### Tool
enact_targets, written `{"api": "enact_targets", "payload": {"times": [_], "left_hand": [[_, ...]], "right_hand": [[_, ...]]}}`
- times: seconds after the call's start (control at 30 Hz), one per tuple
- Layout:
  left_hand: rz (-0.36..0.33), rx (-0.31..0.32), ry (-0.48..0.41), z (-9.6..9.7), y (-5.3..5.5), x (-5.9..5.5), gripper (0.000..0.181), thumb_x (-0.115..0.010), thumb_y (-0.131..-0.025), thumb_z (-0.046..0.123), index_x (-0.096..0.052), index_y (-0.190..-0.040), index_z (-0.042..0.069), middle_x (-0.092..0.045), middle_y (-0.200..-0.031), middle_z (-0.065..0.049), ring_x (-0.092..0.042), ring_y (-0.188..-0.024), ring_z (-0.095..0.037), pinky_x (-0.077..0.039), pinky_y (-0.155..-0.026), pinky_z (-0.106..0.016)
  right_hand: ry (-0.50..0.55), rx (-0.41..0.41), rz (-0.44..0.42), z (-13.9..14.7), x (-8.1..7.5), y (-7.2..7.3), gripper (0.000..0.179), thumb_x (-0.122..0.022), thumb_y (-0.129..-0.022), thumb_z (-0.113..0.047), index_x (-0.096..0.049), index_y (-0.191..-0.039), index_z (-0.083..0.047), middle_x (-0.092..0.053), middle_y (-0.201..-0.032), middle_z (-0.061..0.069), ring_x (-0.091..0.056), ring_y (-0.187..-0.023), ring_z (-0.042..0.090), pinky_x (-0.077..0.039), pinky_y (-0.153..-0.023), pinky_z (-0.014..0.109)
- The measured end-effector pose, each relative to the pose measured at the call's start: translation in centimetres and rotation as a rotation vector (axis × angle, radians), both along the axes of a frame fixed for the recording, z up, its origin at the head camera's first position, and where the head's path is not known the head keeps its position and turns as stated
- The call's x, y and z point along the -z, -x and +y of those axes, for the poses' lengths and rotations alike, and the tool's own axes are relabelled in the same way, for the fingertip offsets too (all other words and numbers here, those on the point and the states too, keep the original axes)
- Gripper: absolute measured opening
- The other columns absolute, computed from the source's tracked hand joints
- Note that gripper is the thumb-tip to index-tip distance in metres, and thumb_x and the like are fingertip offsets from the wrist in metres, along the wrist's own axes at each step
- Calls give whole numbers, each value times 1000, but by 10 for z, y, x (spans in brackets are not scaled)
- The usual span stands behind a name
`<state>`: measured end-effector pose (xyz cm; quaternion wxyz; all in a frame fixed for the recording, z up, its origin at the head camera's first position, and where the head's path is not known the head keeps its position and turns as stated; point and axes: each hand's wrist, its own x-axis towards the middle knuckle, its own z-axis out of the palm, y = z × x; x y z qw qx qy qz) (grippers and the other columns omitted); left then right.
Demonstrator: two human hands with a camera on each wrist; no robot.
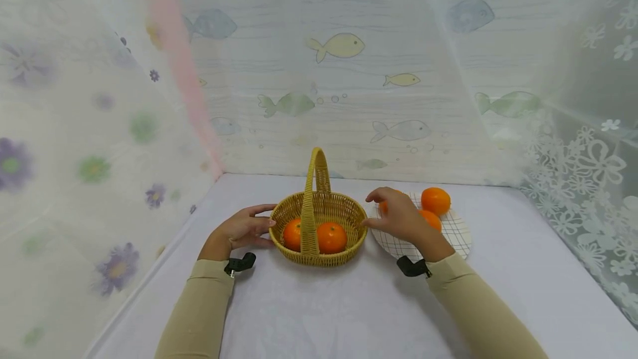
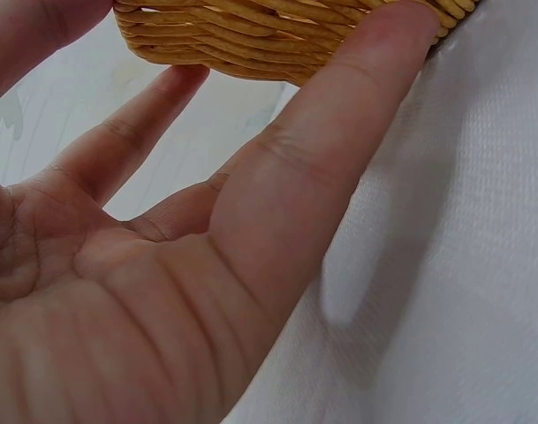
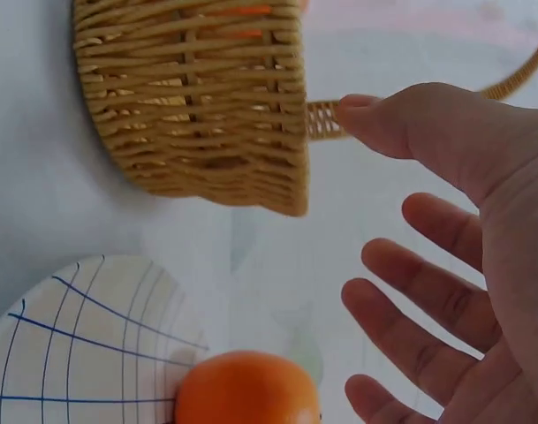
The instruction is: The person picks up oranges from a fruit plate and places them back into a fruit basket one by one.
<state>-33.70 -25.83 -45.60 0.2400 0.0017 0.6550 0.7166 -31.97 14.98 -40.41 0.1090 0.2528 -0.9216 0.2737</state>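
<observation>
A yellow wicker basket (image 1: 321, 259) with a tall arched handle stands on the table, holding two oranges: a left one (image 1: 292, 235) partly behind the handle and a right one (image 1: 332, 237). At its left end is my left hand (image 1: 247, 227), spread fingers and thumb touching the wicker (image 2: 242, 35). My right hand (image 1: 399, 218) hovers between the basket's right end and a plate, fingers loosely bent and holding nothing. In the right wrist view, a gap shows between its lower fingers and the basket (image 3: 198, 115). Whether its thumb touches the basket cannot be told.
A white plate with dark grid lines (image 1: 456, 237) lies right of the basket, partly under my right forearm. Three oranges are on it: one at the back right (image 1: 436, 201), one beside my wrist (image 1: 431, 219), one mostly hidden behind my hand (image 1: 391, 201). Patterned curtains (image 1: 344, 98) surround the white-covered table.
</observation>
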Motion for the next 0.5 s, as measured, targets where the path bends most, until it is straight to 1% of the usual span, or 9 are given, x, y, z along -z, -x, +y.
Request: {"api": "enact_targets", "payload": {"times": [0.07,0.23,0.33,0.4,0.5], "left_hand": [[2,-1,-2,-1,1,-1,60,-67,-88,9,-43,-142,18,-52,-136,-12,-57,-116,-29,-50,-84,-59],[6,8,0,-1,2,-2,61,-66,-88,9,-41,-143,18,-49,-138,-12,-56,-115,-29,-50,-85,-58],[12,16,-2,-1,2,-2,61,-67,-88,9,-41,-143,18,-48,-140,-13,-56,-116,-29,-49,-85,-58],[16,28,-2,-1,2,-1,61,-66,-89,9,-40,-144,17,-46,-141,-13,-56,-116,-30,-49,-86,-58],[8,34,-7,-3,3,0,61,-65,-89,9,-39,-144,17,-46,-141,-13,-55,-117,-30,-49,-86,-59]], "right_hand": [[21,20,2,4,0,2,51,-83,-71,-38,-61,-113,-18,-62,-114,-4,-56,-109,20,-47,-96,43],[83,81,-17,12,2,5,49,-81,-74,-38,-59,-113,-20,-58,-119,-4,-51,-118,21,-42,-102,46],[114,110,-3,15,6,7,47,-81,-75,-37,-59,-112,-19,-55,-125,0,-47,-123,24,-39,-104,49],[128,129,15,18,9,8,46,-81,-75,-35,-60,-111,-17,-52,-130,4,-44,-125,28,-38,-104,51],[135,161,27,21,12,10,49,-81,-75,-34,-59,-115,-15,-47,-135,9,-40,-125,32,-39,-101,53]]}}
